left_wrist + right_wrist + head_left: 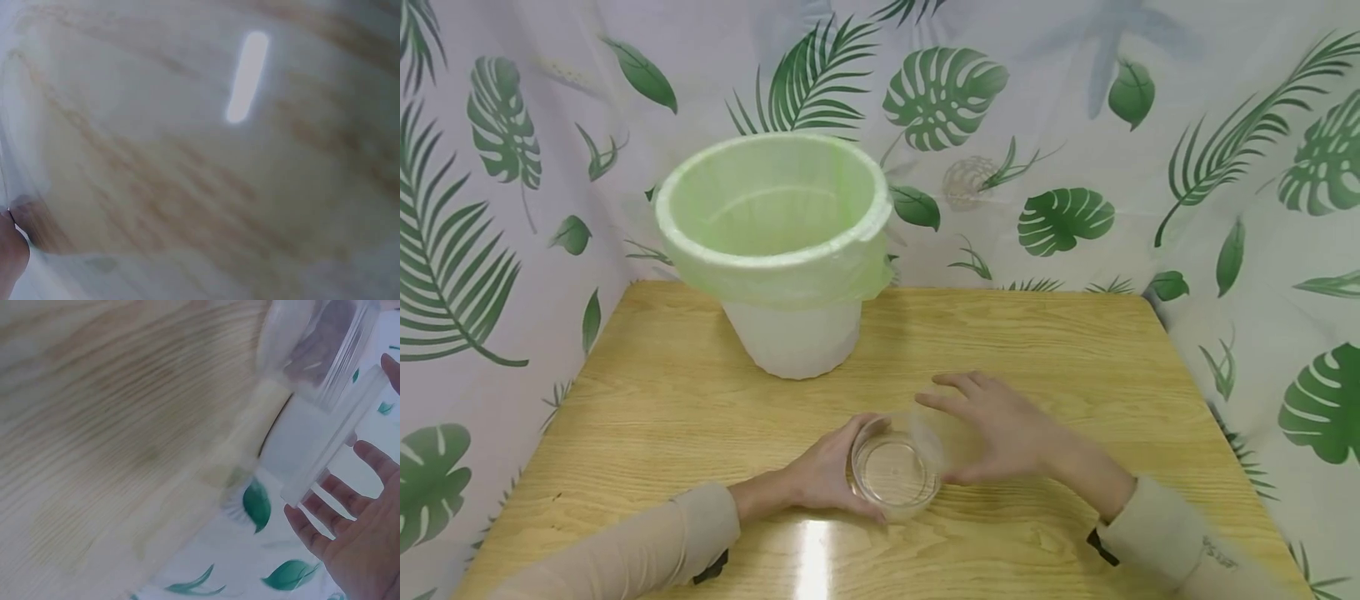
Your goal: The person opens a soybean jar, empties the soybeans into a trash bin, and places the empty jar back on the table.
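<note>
A round clear plastic container [895, 477] is at the middle front of the table, its open top facing up. My left hand [829, 471] grips it from the left, thumb and fingers round its wall. Against the container's right side, a translucent round lid [928, 440] stands tilted on edge, blurred. My right hand [1009, 429] holds this lid by its rim. In the right wrist view the lid [342, 434] is beside the container [322, 353], with fingertips along its edge. Only a bit of a finger [12, 256] shows in the left wrist view.
A white bin [793, 337] with a light green liner bag [775, 287] over its rim stands at the back left of the wooden table [1037, 333]. A leaf-patterned cloth [985, 225] hangs behind and at both sides.
</note>
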The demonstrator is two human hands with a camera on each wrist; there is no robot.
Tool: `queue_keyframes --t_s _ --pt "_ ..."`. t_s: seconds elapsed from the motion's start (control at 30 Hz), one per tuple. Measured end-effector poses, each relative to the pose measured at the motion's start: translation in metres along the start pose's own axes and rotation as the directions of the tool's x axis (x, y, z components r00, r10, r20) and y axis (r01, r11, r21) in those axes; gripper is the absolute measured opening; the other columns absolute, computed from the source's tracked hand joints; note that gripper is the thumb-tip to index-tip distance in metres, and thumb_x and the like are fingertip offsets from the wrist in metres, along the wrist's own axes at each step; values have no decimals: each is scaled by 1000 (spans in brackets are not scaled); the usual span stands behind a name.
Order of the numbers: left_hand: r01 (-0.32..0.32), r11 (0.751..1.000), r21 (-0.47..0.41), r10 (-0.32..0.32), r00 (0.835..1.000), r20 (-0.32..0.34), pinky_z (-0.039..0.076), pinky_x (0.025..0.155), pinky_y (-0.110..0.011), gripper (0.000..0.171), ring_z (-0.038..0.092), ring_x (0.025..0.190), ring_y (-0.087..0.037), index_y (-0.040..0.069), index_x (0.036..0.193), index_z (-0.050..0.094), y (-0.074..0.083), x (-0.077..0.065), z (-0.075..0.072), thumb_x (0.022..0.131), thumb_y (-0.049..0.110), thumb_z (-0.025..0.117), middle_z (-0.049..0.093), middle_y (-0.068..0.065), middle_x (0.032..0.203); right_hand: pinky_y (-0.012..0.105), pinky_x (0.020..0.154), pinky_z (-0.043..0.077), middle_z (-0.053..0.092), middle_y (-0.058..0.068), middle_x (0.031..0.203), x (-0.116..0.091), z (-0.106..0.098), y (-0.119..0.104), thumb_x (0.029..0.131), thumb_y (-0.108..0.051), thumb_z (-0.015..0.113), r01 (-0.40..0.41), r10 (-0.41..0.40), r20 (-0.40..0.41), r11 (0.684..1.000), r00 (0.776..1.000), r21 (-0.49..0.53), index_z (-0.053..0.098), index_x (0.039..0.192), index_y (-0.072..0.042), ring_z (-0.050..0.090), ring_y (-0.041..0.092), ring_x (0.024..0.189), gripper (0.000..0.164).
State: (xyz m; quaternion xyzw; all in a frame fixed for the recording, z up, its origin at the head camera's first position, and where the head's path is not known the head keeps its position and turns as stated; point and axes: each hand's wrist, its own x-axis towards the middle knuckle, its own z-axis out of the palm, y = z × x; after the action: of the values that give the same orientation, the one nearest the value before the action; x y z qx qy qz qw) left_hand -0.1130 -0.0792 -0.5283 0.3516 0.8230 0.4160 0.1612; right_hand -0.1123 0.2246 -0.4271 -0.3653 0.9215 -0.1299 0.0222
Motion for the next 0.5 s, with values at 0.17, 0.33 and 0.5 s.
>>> queue_keyframes --t_s 0.17,0.33,0.5 --pt "-1 1000 -1 1 1000 6 43 125 -53 129 50 150 -31 13 162 27 0 0 -1 62 44 103 48 -10 162 60 110 53 51 10 158 9 4 -16 72 -65 88 47 -47 23 999 999 -4 49 156 -32 54 34 139 99" --pt "12 1000 -5 -12 1000 7 42 126 -54 131 49 150 -31 14 164 27 -1 0 -1 62 46 102 48 -9 163 59 106 55 52 12 157 17 10 -28 71 -65 88 93 -92 29 996 995 -16 50 155 -33 55 33 137 97" --pt "48 999 -8 -48 999 17 43 125 -56 131 50 149 -33 14 165 27 0 0 -2 63 47 102 47 -9 163 57 109 54 51 10 158 23 17 -35 72 -69 86 114 -113 44 993 993 -40 48 155 -34 54 31 139 98"
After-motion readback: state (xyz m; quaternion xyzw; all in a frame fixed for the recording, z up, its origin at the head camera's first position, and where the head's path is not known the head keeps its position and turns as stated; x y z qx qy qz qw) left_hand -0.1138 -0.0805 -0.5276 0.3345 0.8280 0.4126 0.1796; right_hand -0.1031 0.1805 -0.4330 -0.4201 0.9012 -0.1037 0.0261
